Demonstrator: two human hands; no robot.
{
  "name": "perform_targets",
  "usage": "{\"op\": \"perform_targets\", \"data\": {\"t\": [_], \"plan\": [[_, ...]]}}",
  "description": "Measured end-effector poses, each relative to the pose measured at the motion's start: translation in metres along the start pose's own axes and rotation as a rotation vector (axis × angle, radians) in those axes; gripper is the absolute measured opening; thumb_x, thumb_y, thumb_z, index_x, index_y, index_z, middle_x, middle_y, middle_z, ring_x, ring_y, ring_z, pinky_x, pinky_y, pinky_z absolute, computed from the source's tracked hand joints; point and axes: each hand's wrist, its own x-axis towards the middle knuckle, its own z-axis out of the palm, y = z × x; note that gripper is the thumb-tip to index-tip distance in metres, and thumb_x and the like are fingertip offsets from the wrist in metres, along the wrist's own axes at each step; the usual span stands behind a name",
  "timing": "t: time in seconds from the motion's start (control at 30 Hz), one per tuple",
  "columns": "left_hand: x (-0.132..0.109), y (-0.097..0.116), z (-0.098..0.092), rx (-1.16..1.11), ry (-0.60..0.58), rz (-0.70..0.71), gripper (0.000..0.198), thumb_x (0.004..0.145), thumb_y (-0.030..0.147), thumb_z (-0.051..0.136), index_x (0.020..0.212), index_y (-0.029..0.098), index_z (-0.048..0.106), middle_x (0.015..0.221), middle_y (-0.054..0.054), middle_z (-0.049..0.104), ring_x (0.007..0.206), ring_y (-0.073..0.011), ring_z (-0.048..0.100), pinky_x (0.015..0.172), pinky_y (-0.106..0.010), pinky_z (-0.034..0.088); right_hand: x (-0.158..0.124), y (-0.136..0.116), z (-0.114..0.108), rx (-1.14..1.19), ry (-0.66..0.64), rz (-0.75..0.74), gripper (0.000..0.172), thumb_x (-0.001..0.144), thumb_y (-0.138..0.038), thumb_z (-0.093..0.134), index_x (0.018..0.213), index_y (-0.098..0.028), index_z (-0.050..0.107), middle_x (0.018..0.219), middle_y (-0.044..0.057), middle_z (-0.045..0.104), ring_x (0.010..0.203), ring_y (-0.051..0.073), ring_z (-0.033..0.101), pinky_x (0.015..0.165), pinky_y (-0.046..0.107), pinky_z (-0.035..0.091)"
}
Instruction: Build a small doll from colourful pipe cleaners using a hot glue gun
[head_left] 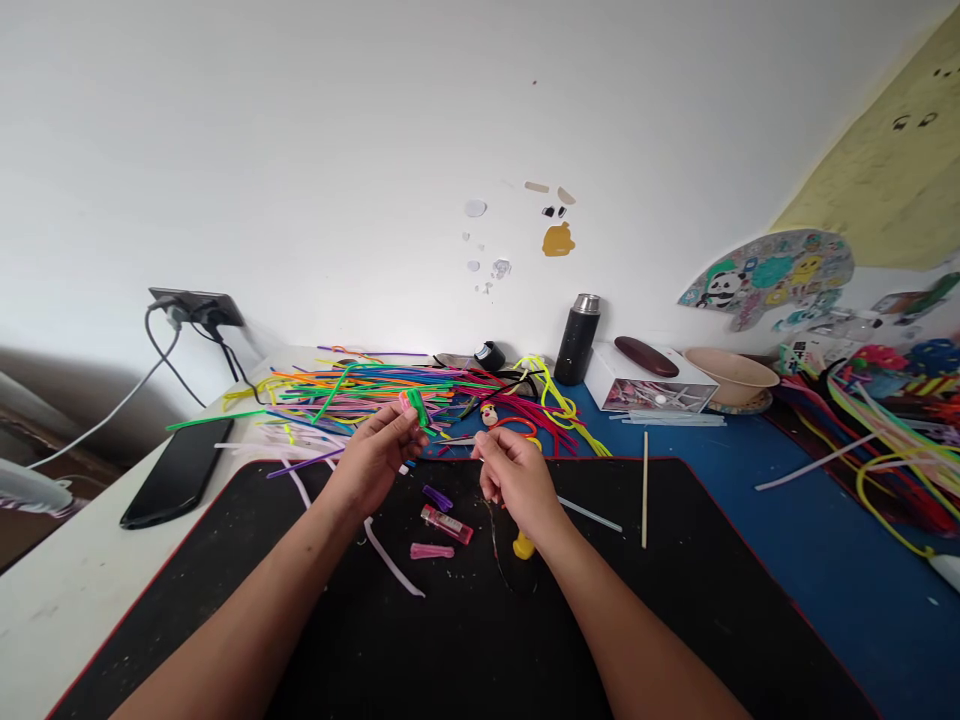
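Note:
My left hand (381, 452) is closed in a pinch on a small green and pink folded pipe-cleaner piece (414, 408), raised above the black mat. Close to its right, my right hand (516, 475) has thumb and fingers pressed together; whatever they hold is hidden or too small to name. Below the hands lie a purple folded piece (438, 498), a pink lighter (447, 524) and a pink folded piece (432, 551). A yellow object (523, 546) shows partly beneath my right wrist, beside a thin dark looped strand (498, 560). Orange-handled scissors (517, 429) lie behind my right hand.
Many coloured pipe cleaners (360, 385) spread along the wall. A phone (180, 472) lies left. Behind stand a black thermos (577, 340), a white box (652, 380) and a beige bowl (731, 370). A wooden stick (645, 490) and a translucent stick (591, 514) rest on the mat.

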Motion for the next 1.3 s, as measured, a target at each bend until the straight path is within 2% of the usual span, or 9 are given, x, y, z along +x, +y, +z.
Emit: {"op": "perform_targets", "data": {"t": [0.17, 0.33, 0.43, 0.53, 0.63, 0.73, 0.97, 1.17, 1.3], "plan": [[0.002, 0.005, -0.001, -0.04, 0.033, 0.011, 0.037, 0.071, 0.035, 0.098, 0.081, 0.017, 0.068, 0.069, 0.001, 0.066, 0.064, -0.0133, 0.067, 0.06, -0.022, 0.055, -0.002, -0.003, 0.0, -0.018, 0.01, -0.065, 0.055, 0.091, -0.07, 0.068, 0.065, -0.024, 0.051, 0.042, -0.009, 0.035, 0.035, 0.009, 0.036, 0.041, 0.026, 0.023], [0.011, 0.017, -0.011, -0.103, 0.158, 0.073, 0.045, 0.062, 0.034, 0.102, 0.081, 0.017, 0.064, 0.066, 0.003, 0.064, 0.062, -0.0133, 0.068, 0.059, -0.022, 0.055, -0.002, -0.007, -0.001, -0.011, 0.058, -0.091, 0.063, 0.092, -0.071, 0.067, 0.058, -0.025, 0.04, 0.046, -0.007, 0.038, 0.038, 0.008, 0.035, 0.042, 0.026, 0.025], [0.013, 0.019, -0.014, -0.126, 0.175, 0.063, 0.048, 0.06, 0.035, 0.103, 0.081, 0.018, 0.064, 0.065, 0.004, 0.064, 0.061, -0.0131, 0.068, 0.058, -0.021, 0.054, -0.001, -0.006, -0.002, 0.026, 0.029, -0.038, 0.061, 0.09, -0.073, 0.068, 0.061, -0.024, 0.047, 0.046, -0.007, 0.04, 0.038, 0.009, 0.041, 0.041, 0.025, 0.028], [0.012, 0.015, -0.011, -0.111, 0.153, 0.044, 0.049, 0.059, 0.037, 0.103, 0.08, 0.018, 0.064, 0.065, 0.004, 0.064, 0.061, -0.0129, 0.067, 0.057, -0.021, 0.053, 0.0, -0.003, 0.0, 0.06, -0.066, 0.037, 0.057, 0.086, -0.075, 0.069, 0.069, -0.022, 0.057, 0.048, -0.005, 0.05, 0.039, 0.012, 0.052, 0.038, 0.023, 0.032], [0.008, 0.009, -0.006, -0.062, 0.103, 0.041, 0.045, 0.063, 0.038, 0.102, 0.08, 0.017, 0.066, 0.067, 0.003, 0.065, 0.063, -0.0123, 0.066, 0.059, -0.021, 0.053, 0.001, 0.001, 0.002, 0.068, -0.142, 0.08, 0.054, 0.085, -0.073, 0.072, 0.076, -0.02, 0.064, 0.06, 0.0, 0.066, 0.044, 0.013, 0.062, 0.038, 0.021, 0.036], [0.005, 0.004, -0.003, -0.037, 0.071, 0.041, 0.041, 0.066, 0.038, 0.1, 0.081, 0.017, 0.067, 0.069, 0.003, 0.064, 0.064, -0.0116, 0.064, 0.062, -0.022, 0.054, 0.001, 0.004, 0.003, 0.083, -0.178, 0.104, 0.051, 0.085, -0.069, 0.073, 0.082, -0.018, 0.067, 0.073, 0.005, 0.076, 0.05, 0.015, 0.069, 0.039, 0.02, 0.04], [0.002, -0.002, -0.003, 0.026, -0.004, 0.013, 0.035, 0.074, 0.039, 0.096, 0.084, 0.018, 0.07, 0.069, 0.001, 0.067, 0.062, -0.013, 0.064, 0.06, -0.023, 0.05, 0.0, 0.007, 0.003, 0.113, -0.234, 0.117, 0.047, 0.086, -0.062, 0.077, 0.1, -0.017, 0.074, 0.091, 0.01, 0.081, 0.065, 0.02, 0.077, 0.046, 0.022, 0.049], [0.002, -0.003, -0.002, 0.061, -0.014, 0.007, 0.035, 0.074, 0.042, 0.095, 0.082, 0.018, 0.07, 0.069, 0.0, 0.068, 0.062, -0.0139, 0.064, 0.06, -0.024, 0.049, -0.004, -0.001, 0.004, 0.059, -0.262, 0.099, 0.048, 0.085, -0.065, 0.077, 0.092, -0.017, 0.075, 0.069, 0.005, 0.076, 0.058, 0.019, 0.074, 0.049, 0.024, 0.05], [0.001, -0.004, -0.002, 0.074, -0.023, 0.002, 0.035, 0.074, 0.041, 0.095, 0.083, 0.018, 0.071, 0.069, 0.0, 0.067, 0.062, -0.0143, 0.064, 0.059, -0.024, 0.049, -0.004, -0.004, 0.003, 0.031, -0.196, 0.043, 0.049, 0.084, -0.067, 0.077, 0.077, -0.019, 0.071, 0.044, -0.005, 0.056, 0.043, 0.016, 0.062, 0.047, 0.025, 0.045]]}}
